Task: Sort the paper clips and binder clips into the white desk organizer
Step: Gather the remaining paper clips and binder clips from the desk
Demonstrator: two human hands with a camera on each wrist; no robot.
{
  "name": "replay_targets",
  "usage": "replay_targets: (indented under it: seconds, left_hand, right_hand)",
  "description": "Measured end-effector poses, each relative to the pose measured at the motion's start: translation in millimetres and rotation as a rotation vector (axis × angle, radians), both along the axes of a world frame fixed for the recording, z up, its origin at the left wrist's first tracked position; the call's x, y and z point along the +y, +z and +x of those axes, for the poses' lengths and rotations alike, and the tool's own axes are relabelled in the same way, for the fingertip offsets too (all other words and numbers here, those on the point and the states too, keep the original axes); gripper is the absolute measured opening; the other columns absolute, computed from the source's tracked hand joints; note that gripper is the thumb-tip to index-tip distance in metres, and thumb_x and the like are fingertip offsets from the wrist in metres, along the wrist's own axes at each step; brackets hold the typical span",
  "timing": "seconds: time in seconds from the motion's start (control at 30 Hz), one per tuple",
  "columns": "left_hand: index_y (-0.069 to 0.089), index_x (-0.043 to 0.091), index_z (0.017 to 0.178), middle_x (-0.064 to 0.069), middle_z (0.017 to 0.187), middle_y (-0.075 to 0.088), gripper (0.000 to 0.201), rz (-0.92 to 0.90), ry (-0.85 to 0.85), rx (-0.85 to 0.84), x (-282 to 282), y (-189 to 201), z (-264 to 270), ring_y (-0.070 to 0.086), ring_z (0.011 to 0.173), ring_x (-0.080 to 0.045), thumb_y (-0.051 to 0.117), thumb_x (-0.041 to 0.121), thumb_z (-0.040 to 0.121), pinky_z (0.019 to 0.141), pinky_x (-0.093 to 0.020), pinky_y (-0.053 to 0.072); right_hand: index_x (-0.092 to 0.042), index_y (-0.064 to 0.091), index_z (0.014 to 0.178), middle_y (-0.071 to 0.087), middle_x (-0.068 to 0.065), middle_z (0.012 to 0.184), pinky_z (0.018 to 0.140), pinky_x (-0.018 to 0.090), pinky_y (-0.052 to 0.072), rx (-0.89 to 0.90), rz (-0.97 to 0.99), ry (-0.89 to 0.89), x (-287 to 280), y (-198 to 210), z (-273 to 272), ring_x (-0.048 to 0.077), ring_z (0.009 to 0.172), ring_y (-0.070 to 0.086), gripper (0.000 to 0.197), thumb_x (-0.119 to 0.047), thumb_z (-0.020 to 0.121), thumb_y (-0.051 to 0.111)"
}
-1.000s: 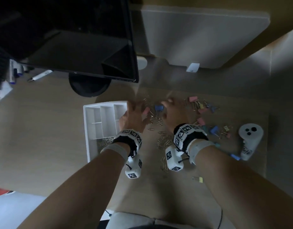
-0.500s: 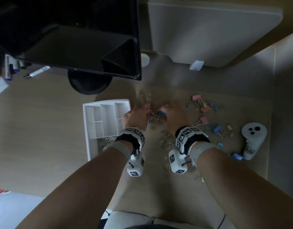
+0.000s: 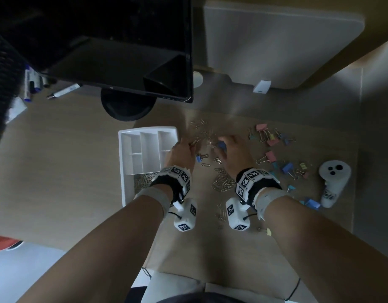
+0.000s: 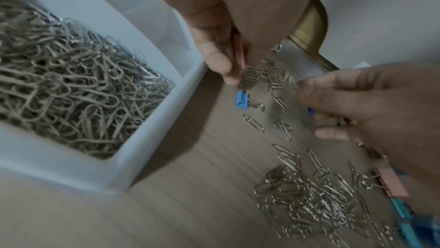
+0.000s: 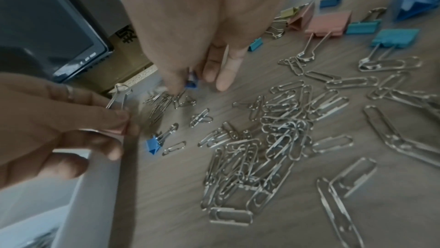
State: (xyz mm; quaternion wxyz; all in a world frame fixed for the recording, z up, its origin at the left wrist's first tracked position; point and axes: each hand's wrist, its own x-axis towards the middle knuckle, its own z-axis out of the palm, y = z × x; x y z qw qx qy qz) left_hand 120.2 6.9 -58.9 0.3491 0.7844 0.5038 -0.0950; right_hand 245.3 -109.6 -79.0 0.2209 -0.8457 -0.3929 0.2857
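Observation:
My left hand (image 3: 187,145) pinches a pink binder clip (image 4: 239,54) by the right edge of the white desk organizer (image 3: 125,171). A short way to the right, my right hand (image 3: 222,147) pinches a blue binder clip (image 5: 191,80) just over the desk. A small blue binder clip (image 3: 198,159) lies on the desk between the two hands. The organizer's near compartment is filled with silver paper clips (image 4: 59,92). Below my right hand a loose pile of paper clips (image 3: 223,182) is spread on the desk. Several coloured binder clips (image 3: 269,141) are scattered to the right.
A dark monitor (image 3: 101,40) on a round base (image 3: 127,106) stands behind the organizer. A white controller (image 3: 333,180) lies at the far right and a white panel (image 3: 276,40) at the back. Pens (image 3: 64,90) lie at the back left.
Both hands stayed over the clips beside the organizer, the left with the pink clip and the right with the blue one. The small blue clip now shows on the desk between them.

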Motion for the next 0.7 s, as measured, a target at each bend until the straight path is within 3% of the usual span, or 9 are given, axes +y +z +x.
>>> replay_targets:
  seconds: [0.1, 0.17, 0.27, 0.33, 0.37, 0.43, 0.5, 0.6, 0.7]
  left_hand:
    - [0.059, 0.009, 0.104, -0.001, 0.079, 0.063, 0.039, -0.027, 0.043, 0.002, -4.6, -0.7, 0.3, 0.061, 0.073, -0.022, 0.048, 0.046, 0.096, 0.072, -0.033, 0.053]
    - [0.057, 0.012, 0.105, -0.008, 0.084, 0.069, 0.042, -0.009, 0.039, 0.016, -8.3, -2.3, 2.7, 0.067, 0.079, -0.029, 0.045, 0.051, 0.095, 0.075, -0.041, 0.057]
    - [0.037, 0.018, 0.136, -0.010, 0.101, 0.070, 0.038, 0.043, -0.122, 0.219, -15.1, -0.7, 9.6, 0.067, 0.092, -0.033, 0.037, 0.032, 0.101, 0.080, -0.041, 0.052]
    - [0.028, 0.015, 0.144, -0.011, 0.115, 0.066, 0.045, 0.090, -0.238, 0.336, -18.4, -0.1, 13.9, 0.065, 0.102, -0.033, 0.035, 0.019, 0.100, 0.081, -0.041, 0.048]
    - [0.028, 0.012, 0.144, -0.011, 0.123, 0.062, 0.045, 0.101, -0.275, 0.347, -19.7, 0.5, 14.6, 0.064, 0.106, -0.033, 0.035, 0.020, 0.100, 0.083, -0.041, 0.048]
    - [0.030, 0.011, 0.143, -0.008, 0.133, 0.053, 0.052, 0.094, -0.313, 0.333, -19.5, -1.3, 12.9, 0.061, 0.112, -0.032, 0.042, 0.036, 0.099, 0.086, -0.043, 0.049]
    - [0.035, 0.011, 0.140, -0.007, 0.135, 0.049, 0.059, 0.086, -0.362, 0.320, -18.7, -4.4, 11.1, 0.060, 0.113, -0.032, 0.048, 0.047, 0.095, 0.086, -0.044, 0.051]
    - [0.049, 0.011, 0.127, -0.006, 0.128, 0.054, 0.036, 0.157, -0.398, 0.320, -19.0, -7.0, 11.7, 0.063, 0.107, -0.034, 0.049, 0.033, 0.099, 0.083, -0.042, 0.051]
    - [0.052, 0.009, 0.123, -0.008, 0.125, 0.056, 0.041, 0.154, -0.380, 0.323, -20.8, -4.3, 12.8, 0.063, 0.106, -0.035, 0.038, 0.040, 0.101, 0.082, -0.042, 0.049]
  right_hand:
    - [-0.007, 0.063, 0.106, 0.061, 0.012, 0.102, 0.080, 0.035, 0.045, 0.123, -0.015, -0.052, -4.3, 8.7, -1.9, 0.028, 0.096, 0.058, 0.033, -0.035, 0.103, 0.045]
    - [-0.005, 0.064, 0.101, 0.065, 0.012, 0.095, 0.076, 0.034, 0.043, 0.214, -0.041, -0.094, -8.1, 15.2, -1.7, 0.029, 0.090, 0.060, 0.043, -0.037, 0.106, 0.037]
    - [-0.008, 0.064, 0.101, 0.067, 0.010, 0.096, 0.080, 0.037, 0.048, 0.242, -0.073, -0.146, -16.2, 17.6, 0.4, 0.028, 0.089, 0.061, 0.047, -0.043, 0.106, 0.033]
    - [-0.009, 0.063, 0.099, 0.067, 0.008, 0.095, 0.079, 0.038, 0.049, 0.219, -0.094, -0.152, -21.3, 14.3, 2.4, 0.027, 0.087, 0.062, 0.048, -0.045, 0.105, 0.032]
    - [-0.009, 0.063, 0.099, 0.067, 0.008, 0.093, 0.078, 0.038, 0.049, 0.213, -0.097, -0.162, -23.5, 13.3, 2.9, 0.026, 0.086, 0.062, 0.048, -0.046, 0.104, 0.032]
    - [-0.011, 0.062, 0.097, 0.065, 0.006, 0.090, 0.077, 0.039, 0.049, 0.188, -0.086, -0.169, -27.0, 10.8, 4.7, 0.026, 0.085, 0.062, 0.047, -0.045, 0.104, 0.032]
    - [-0.012, 0.061, 0.092, 0.063, 0.006, 0.086, 0.075, 0.040, 0.049, 0.170, -0.085, -0.166, -29.1, 10.4, 5.6, 0.026, 0.082, 0.061, 0.046, -0.046, 0.104, 0.032]
    - [-0.011, 0.061, 0.090, 0.064, 0.008, 0.087, 0.076, 0.040, 0.048, 0.168, -0.083, -0.185, -30.8, 13.6, 6.6, 0.027, 0.082, 0.060, 0.045, -0.045, 0.104, 0.035]
    - [-0.010, 0.063, 0.093, 0.064, 0.006, 0.086, 0.072, 0.035, 0.045, 0.183, -0.067, -0.195, -33.4, 21.2, 7.4, 0.025, 0.081, 0.060, 0.044, -0.043, 0.105, 0.036]
